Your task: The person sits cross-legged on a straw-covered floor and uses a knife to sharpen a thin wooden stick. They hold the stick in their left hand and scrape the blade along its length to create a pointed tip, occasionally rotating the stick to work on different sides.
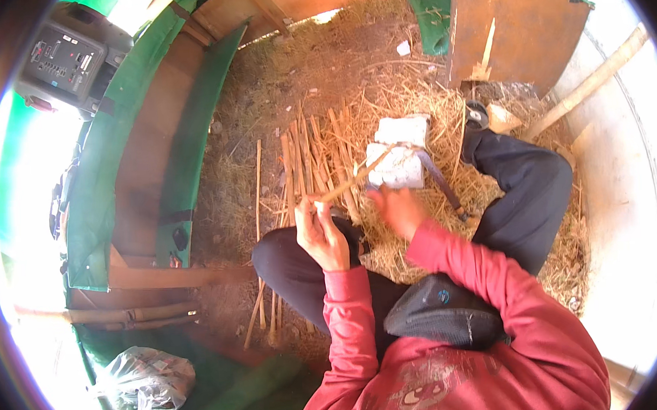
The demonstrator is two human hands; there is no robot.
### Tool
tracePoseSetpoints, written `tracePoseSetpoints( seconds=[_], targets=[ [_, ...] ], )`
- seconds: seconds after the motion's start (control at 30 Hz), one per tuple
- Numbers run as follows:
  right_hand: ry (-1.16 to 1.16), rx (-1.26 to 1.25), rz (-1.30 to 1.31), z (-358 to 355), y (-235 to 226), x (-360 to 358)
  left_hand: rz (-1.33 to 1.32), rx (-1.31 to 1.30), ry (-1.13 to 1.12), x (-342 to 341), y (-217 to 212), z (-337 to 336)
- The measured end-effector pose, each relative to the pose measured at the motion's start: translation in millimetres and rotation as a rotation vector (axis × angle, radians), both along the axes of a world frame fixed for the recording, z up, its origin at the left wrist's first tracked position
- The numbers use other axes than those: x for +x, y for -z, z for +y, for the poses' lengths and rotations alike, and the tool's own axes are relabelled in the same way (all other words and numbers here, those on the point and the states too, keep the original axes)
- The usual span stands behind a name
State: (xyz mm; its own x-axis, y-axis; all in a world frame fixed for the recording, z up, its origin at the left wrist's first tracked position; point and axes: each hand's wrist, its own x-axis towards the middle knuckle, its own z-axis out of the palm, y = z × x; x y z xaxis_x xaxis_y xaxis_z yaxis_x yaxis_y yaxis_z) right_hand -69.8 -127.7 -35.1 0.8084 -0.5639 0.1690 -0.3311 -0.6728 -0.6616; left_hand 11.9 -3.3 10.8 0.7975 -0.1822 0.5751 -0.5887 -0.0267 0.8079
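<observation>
My left hand (324, 238) is closed, its fingers pinching the near end of a thin bamboo strip (351, 182). The strip slants away to the right, its far end over a white block (397, 172). My right hand (402, 213), smeared by motion, is just right of the strip and in front of the block; whether it grips anything is unclear. A sickle-like tool with a curved dark blade (432, 168) and a wooden handle (453, 198) rests against the block's right side, its handle toward my right knee. Behind lies a second white piece (402, 130).
Several split bamboo strips (288, 170) lie left of the blocks on straw-strewn ground (382, 98). A green bench (192, 153) runs along the left, near a black speaker-like box (65, 63). A clear plastic bag (148, 381) sits lower left. A brown board (516, 28) stands back right.
</observation>
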Motion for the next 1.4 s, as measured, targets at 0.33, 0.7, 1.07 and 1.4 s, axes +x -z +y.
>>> tracePoseSetpoints(
  seconds=[0.33,0.7,1.07,1.4],
  targets=[
    [0.117,0.137,0.019,-12,-3,-1,-0.147,0.304,-0.065,-6,2,-9],
    [-0.102,0.229,-0.176,-8,-48,-30,-0.138,0.241,-0.059,-31,-28,-13],
    [-0.058,0.068,-0.103,11,-38,-18,-0.187,0.250,-0.017,-18,-30,-9],
    [-0.073,0.156,-0.163,11,-36,-25,-0.212,0.260,0.031,-24,-41,-5]
  ],
)
